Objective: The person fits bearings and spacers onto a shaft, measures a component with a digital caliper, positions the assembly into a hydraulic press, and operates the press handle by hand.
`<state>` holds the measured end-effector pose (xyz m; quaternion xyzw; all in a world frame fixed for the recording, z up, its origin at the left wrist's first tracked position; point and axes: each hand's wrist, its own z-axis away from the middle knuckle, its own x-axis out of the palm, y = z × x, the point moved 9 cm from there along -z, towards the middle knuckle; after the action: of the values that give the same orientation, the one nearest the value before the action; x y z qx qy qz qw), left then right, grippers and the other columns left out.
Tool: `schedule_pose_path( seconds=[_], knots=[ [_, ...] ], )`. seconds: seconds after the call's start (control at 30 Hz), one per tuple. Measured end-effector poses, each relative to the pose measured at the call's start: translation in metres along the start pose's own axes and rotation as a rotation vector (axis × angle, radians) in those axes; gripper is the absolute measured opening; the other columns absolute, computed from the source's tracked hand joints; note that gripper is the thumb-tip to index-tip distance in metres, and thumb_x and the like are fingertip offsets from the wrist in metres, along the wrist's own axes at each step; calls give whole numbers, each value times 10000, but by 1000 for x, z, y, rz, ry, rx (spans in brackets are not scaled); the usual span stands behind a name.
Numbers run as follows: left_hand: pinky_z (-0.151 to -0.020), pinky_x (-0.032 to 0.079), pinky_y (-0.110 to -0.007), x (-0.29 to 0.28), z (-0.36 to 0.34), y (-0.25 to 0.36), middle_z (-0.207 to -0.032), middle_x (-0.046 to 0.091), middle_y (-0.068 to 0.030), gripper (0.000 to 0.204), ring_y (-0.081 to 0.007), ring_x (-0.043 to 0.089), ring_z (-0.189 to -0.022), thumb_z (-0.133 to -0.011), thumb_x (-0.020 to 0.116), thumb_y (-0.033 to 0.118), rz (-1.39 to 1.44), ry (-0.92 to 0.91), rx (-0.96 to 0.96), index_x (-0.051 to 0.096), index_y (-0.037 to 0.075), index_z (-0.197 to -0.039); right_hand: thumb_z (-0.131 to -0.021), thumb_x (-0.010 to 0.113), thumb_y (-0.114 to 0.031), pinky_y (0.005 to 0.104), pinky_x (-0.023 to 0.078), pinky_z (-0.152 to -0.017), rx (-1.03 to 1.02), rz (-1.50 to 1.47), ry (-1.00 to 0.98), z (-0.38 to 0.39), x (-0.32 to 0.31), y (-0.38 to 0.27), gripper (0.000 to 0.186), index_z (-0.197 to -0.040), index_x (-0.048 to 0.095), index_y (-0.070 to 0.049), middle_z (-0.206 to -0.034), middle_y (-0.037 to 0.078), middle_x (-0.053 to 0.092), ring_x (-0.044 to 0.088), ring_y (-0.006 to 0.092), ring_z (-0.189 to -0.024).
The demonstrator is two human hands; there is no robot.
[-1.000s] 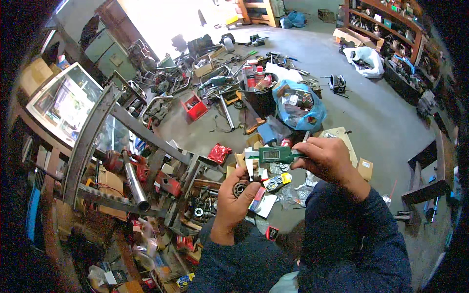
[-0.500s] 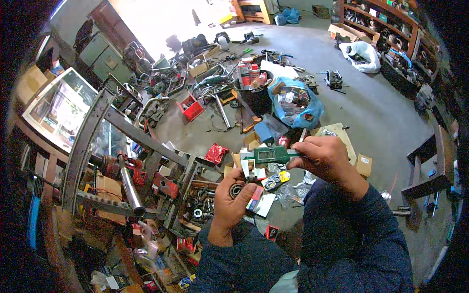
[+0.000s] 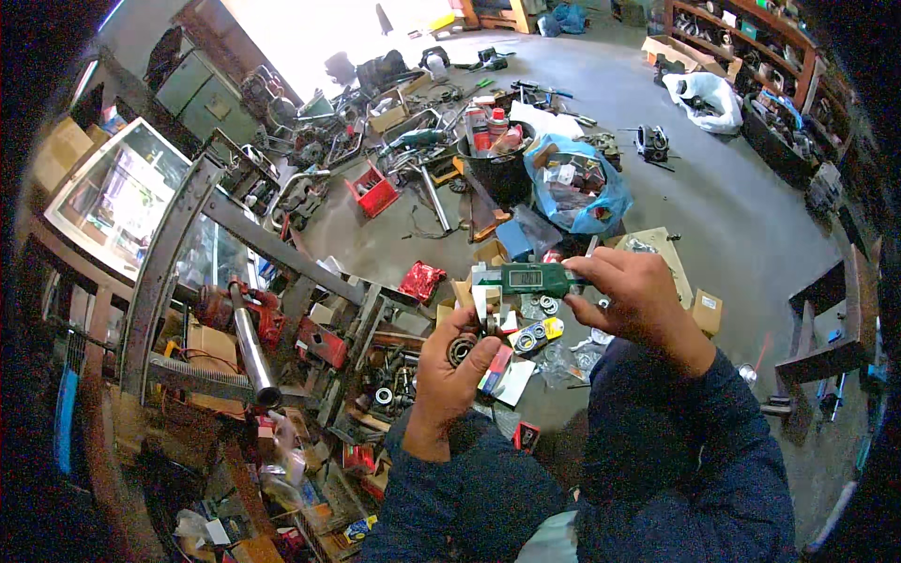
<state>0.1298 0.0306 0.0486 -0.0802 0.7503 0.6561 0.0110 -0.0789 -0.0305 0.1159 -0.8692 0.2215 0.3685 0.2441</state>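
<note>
Between the thumb and fingers of my left hand (image 3: 445,379) is a small ring-shaped bearing (image 3: 462,351). My right hand (image 3: 643,298) grips the right end of a digital caliper (image 3: 530,279), which has a green body and a small grey display. The caliper lies roughly level, with its jaws pointing down at the bearing's upper edge. Whether the jaws touch the bearing is hard to make out. Just below the caliper, bearings in a yellow-and-clear package (image 3: 538,335) and a white-and-red small box (image 3: 502,368) lie on the floor.
A black bucket (image 3: 497,178) with spray cans and a blue bag (image 3: 601,202) of parts stand ahead. At left is a metal press frame (image 3: 174,253) with a steel tube (image 3: 251,352). A red bin (image 3: 374,192) sits farther off. Shelves (image 3: 751,52) fill the far right.
The view has shifted slightly, so the surroundings sit a little differently. My right fingers are spread wider along the caliper's end. The bearing stays in my left hand.
</note>
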Motion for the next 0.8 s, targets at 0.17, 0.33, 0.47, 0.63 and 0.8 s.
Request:
schedule_pose_path(
  seconds=[0.17,0.33,0.47,0.63,0.8],
  knots=[
    [-808,491,-260,2,0,4,-1044,668,-77,453,-110,608,-897,-896,703,194,-45,-19,14,548,-34,-1255,-706,810,-263,369,489,-530,17,0,-8,1,2,4,368,-1011,654,-126,-761,52,636,640,259,-644],
    [-815,493,-266,6,-3,1,-1039,670,-85,435,-116,613,-907,-903,692,192,-34,-63,0,549,-32,-1248,-702,812,-342,372,475,-518,0,6,18,2,2,7,379,-963,650,-120,-736,48,621,629,259,-623],
    [-822,493,-269,4,-2,1,-1046,669,-89,426,-123,616,-920,-905,689,188,-82,-52,-6,551,-34,-1241,-688,811,-383,370,469,-514,-2,17,35,4,2,8,396,-930,648,-115,-713,46,609,622,261,-612],
    [-770,472,-252,5,-2,-2,-1004,654,-39,451,-99,573,-843,-867,699,229,-17,-40,-40,582,37,-1258,-701,797,-412,371,487,-511,11,28,29,6,1,11,388,-916,652,-123,-743,39,640,648,261,-633],
    [-679,462,-233,5,-4,8,-981,650,-42,464,-84,559,-761,-873,704,246,-84,-11,105,572,50,-1273,-714,786,-431,367,515,-519,7,16,36,7,1,13,381,-896,648,-127,-795,29,676,675,261,-665]
  ],
)
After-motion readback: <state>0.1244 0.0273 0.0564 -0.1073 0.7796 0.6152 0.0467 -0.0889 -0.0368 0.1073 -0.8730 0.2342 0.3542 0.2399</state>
